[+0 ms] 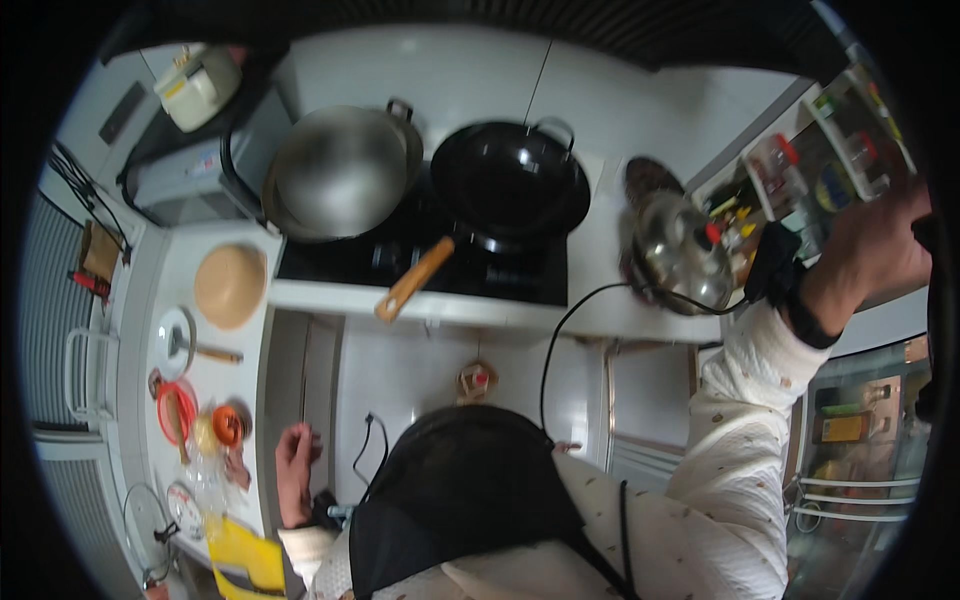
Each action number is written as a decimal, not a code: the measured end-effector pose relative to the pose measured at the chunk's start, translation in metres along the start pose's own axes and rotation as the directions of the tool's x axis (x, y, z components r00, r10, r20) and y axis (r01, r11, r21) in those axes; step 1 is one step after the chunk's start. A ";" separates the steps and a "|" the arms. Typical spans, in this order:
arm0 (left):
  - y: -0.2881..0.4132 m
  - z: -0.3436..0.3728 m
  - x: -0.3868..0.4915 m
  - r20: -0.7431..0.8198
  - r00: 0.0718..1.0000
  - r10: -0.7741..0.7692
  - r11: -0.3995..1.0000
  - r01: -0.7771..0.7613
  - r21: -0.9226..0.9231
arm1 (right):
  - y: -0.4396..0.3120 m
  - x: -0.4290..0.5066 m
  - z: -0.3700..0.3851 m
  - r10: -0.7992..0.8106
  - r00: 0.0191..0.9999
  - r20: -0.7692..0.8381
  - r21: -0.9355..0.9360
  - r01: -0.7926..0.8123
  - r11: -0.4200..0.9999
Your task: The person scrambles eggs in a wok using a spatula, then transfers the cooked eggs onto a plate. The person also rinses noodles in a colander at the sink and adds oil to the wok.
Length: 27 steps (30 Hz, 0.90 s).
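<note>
My left hand (295,469) hangs low beside the left counter's edge, fingers loosely bent, with nothing visible in it. My right hand (874,236) is raised at the far right, in front of the open shelves (757,187). Its fingertips run into the dark rim of the picture, so what they touch is hidden. Below and left of that wrist, a steel domed lid (675,247) with a red and black knob covers a pot on the counter. Jars with red lids (784,154) stand on the shelves close to the right hand.
A black wok (510,180) and a steel wok (341,176) sit on the black cooktop (480,274). A wooden handle (416,277) juts over the front edge. On the left counter are a tan bowl (231,285), an orange container (229,426) and a yellow bag (247,555).
</note>
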<state>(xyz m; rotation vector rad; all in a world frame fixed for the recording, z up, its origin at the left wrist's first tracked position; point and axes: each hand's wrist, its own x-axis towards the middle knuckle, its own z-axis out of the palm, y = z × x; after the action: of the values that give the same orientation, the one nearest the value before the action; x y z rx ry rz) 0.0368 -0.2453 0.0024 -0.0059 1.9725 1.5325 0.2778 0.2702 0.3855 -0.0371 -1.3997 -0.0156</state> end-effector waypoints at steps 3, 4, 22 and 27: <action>-0.001 0.012 0.011 0.072 0.997 0.006 1.000 -0.007 0.013 | -0.049 -0.095 -0.016 0.036 0.915 0.402 0.073 -0.072 0.995; -0.006 0.017 0.015 0.101 0.995 0.001 1.000 -0.002 0.014 | -0.067 -0.127 -0.028 0.254 0.706 0.661 -0.113 -0.241 0.964; -0.309 -0.042 -0.070 -0.081 0.925 -0.371 0.688 0.332 0.646 | -0.146 -0.903 -0.140 0.774 -0.603 0.196 -0.978 -0.064 0.197; -0.338 -0.017 -0.088 -0.054 0.866 -0.497 0.584 0.379 0.718 | -0.140 -0.963 -0.129 0.787 -0.616 -0.033 -0.987 -0.105 -0.124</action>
<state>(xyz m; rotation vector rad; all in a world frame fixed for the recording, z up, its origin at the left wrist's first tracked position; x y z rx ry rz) 0.2248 -0.4012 -0.2481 -0.0519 2.1021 0.3677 0.2358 0.1149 -0.5832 -2.3216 -2.1734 1.1765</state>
